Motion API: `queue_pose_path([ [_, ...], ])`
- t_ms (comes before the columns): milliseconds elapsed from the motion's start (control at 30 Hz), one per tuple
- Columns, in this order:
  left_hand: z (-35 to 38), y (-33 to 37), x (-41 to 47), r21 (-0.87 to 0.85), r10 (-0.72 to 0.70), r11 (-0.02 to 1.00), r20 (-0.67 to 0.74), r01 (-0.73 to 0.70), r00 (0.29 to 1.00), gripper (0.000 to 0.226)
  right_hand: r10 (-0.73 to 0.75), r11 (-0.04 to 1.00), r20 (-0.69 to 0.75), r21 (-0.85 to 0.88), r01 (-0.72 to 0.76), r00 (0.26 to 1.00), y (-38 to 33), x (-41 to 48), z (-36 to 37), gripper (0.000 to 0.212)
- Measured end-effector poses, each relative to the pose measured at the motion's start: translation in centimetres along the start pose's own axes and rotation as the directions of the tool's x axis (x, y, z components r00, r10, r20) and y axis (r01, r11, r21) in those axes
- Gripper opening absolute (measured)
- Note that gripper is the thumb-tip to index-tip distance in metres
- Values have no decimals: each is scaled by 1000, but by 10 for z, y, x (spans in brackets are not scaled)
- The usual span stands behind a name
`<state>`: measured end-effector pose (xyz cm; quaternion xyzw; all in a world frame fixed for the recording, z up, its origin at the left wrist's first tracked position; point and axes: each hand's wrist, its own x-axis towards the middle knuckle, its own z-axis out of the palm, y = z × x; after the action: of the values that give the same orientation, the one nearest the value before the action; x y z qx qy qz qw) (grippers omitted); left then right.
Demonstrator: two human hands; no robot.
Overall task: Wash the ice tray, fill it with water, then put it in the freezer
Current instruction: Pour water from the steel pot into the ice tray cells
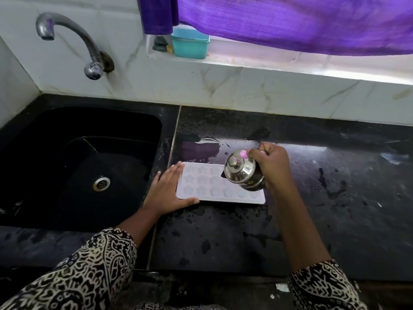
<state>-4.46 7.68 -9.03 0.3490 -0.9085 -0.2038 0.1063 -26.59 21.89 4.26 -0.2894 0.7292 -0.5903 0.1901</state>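
– Dark stone surface (335, 198), wet all over, with the sink (55, 175) at its left under the tap (73, 34). Where is the tray?

– The ice tray (205, 182) lies flat on the surface, just right of the sink. The left hand (167, 193) lies against its left end with the fingers straight and together and the thumb along the near edge. It is bracing the tray, not gripping it.

– And the filling?

– The right hand (271, 164) has its fingers wrapped round a lidded steel jug (241, 171), tipped over the tray's right half. I can't make out a stream, or how full the star-shaped pockets are.

– How would you do it well?

– Tilt gently, I'd say, with the spout low over one pocket at a time. Stop short of the rim so the tray can be carried level to the freezer. The brace matters, because a light tray could skid on wet stone.

– What else is there?

– A puddle (201, 146) sits just behind the tray, with drops and smears further right. Behind are marbled white tiles and a window ledge (268, 61) carrying a teal box (190, 44). A purple curtain (290, 21) hangs above.
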Motion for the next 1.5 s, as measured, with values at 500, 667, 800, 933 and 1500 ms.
queue_pose_path([
  [500, -2, 2, -1, -23, -1, 1000, -3, 1, 1000, 122, -46, 992, 5, -121, 47, 999, -4, 4, 2, 36],
  [667, -3, 3, -1, -23, -1, 1000, -8, 1, 1000, 122, -50, 990, 0, -136, 50, 999, -6, 4, 2, 35],
  [800, -3, 2, -1, -24, -2, 1000, -7, 2, 1000, 122, -58, 987, 0, -151, 57, 998, -8, 3, 3, 34],
  [933, -1, 1, 0, -22, -4, 1000, -1, 4, 1000, 122, -58, 986, 7, -155, 59, 998, -9, 3, 3, 33],
  [1500, 0, 0, 0, -20, -1, 1000, -10, 1, 1000, 121, -88, 984, 23, -156, 90, 996, -10, 3, 2, 40],
])
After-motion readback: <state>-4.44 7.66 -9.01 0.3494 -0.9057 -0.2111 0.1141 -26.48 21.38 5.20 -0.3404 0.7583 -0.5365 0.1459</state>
